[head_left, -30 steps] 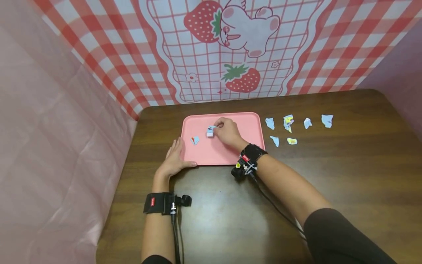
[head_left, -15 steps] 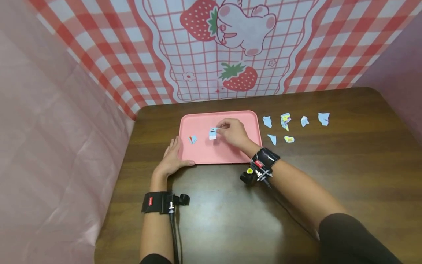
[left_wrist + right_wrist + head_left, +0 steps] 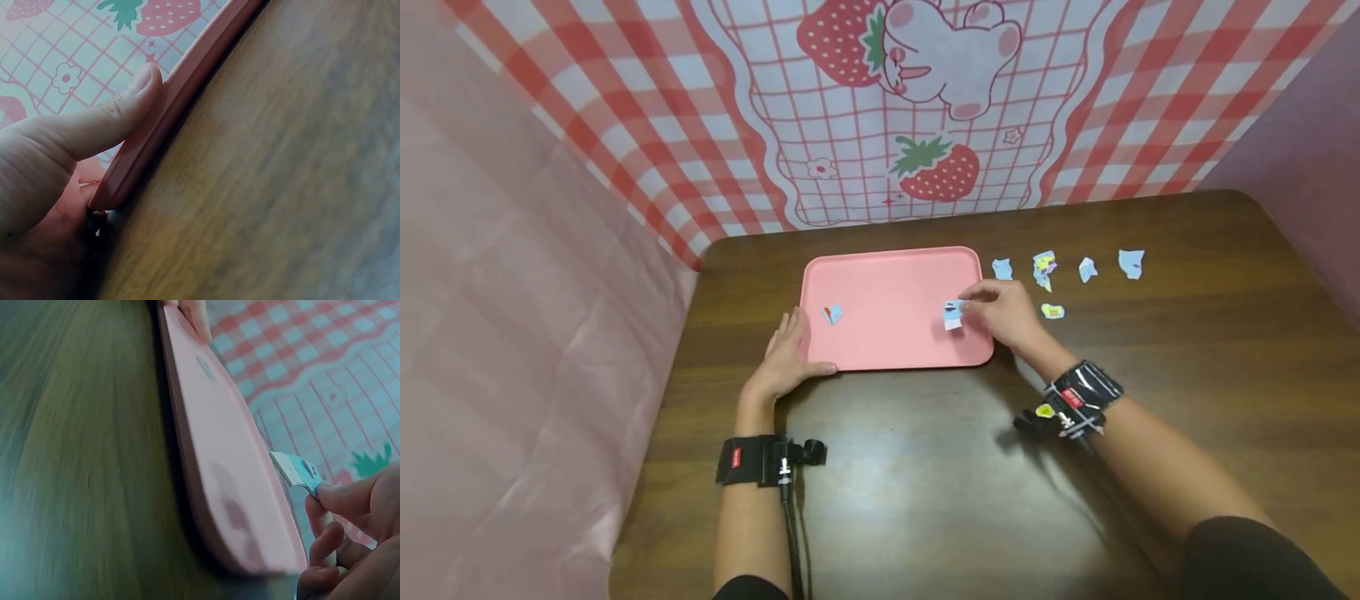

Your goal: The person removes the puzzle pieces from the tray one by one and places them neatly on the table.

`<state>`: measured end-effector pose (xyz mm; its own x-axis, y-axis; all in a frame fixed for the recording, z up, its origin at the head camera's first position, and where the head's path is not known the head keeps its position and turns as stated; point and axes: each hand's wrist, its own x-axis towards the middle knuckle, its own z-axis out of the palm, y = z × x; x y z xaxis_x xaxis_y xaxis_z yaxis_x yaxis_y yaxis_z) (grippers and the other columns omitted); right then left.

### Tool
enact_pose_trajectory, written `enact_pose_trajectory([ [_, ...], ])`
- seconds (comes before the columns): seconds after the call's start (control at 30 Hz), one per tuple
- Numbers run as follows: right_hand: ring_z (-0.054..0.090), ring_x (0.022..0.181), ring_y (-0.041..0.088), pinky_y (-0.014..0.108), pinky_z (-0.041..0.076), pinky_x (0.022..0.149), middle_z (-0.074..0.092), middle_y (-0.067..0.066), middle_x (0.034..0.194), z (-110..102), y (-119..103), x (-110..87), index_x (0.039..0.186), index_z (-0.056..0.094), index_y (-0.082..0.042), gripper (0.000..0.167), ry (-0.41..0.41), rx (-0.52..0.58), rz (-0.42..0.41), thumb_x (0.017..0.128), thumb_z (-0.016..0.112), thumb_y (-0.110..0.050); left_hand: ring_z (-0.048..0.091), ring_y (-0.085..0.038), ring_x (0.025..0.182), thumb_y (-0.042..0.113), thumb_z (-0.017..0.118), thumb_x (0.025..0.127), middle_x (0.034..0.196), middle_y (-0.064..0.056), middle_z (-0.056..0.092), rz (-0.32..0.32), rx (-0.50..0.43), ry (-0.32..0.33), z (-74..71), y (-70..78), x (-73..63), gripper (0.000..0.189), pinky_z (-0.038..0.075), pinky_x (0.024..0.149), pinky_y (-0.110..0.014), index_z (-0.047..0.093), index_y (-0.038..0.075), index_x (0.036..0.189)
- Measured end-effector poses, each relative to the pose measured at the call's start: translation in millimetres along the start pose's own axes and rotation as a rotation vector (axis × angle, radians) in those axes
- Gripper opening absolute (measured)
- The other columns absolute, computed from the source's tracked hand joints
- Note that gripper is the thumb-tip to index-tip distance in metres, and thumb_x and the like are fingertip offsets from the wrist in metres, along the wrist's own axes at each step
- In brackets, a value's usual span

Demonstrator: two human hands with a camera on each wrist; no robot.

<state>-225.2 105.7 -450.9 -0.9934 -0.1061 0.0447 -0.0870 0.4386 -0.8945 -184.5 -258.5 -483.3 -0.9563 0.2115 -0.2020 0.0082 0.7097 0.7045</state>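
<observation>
My right hand (image 3: 1009, 317) pinches a light blue scrap of paper (image 3: 953, 315) with a white edge and a dark mark between thumb and index finger. The scrap hangs over the right end of the pink tray (image 3: 887, 287), and a shadow falls beneath it. Another blue scrap with a red mark (image 3: 832, 313) lies at the tray's left side. My left hand (image 3: 781, 360) rests on the tray's near left corner. Its thumb (image 3: 119, 115) lies along the near rim, and its extended fingers touch the left side.
Right of the tray, several torn paper scraps lie on the brown wooden table (image 3: 910, 483): a blue one (image 3: 1002, 268), a yellow-patterned one (image 3: 1043, 268), a small pale one (image 3: 1087, 270), a larger blue one (image 3: 1131, 263) and a yellow one (image 3: 1052, 311). A checked strawberry cloth (image 3: 865, 125) hangs behind.
My right hand has lifted the blue scrap and carried it rightward, from the tray's middle to its right end. My left hand keeps its place at the corner. The view has shifted slightly.
</observation>
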Motion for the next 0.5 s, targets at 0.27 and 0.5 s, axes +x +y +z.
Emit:
enact_pose_trajectory([
  [0.27,0.057,0.074,0.008,0.019,0.045,0.063,0.072,0.017,0.09,-51,23,-11.7,0.103,0.076,0.007,0.017,0.073,-0.017,0.025,0.092,0.072,-0.005,-0.013,-0.029,0.153,0.042,0.084,0.08,0.168,-0.016,-0.004,0.008,-0.014,0.01,-3.4,0.6,0.9,0.123,-0.003,0.121,-0.052,0.0,0.001,0.16],
  [0.5,0.056,0.075,0.0,0.016,0.045,0.063,0.073,-0.003,0.083,-100,50,-24.1,0.104,0.075,0.008,0.021,0.148,-0.108,0.064,0.093,0.072,-0.009,-0.013,-0.03,0.153,0.042,0.083,0.08,0.168,-0.016,-0.004,0.013,-0.023,0.001,-1.8,0.5,-1.8,0.122,-0.004,0.12,-0.053,0.001,0.001,0.161],
])
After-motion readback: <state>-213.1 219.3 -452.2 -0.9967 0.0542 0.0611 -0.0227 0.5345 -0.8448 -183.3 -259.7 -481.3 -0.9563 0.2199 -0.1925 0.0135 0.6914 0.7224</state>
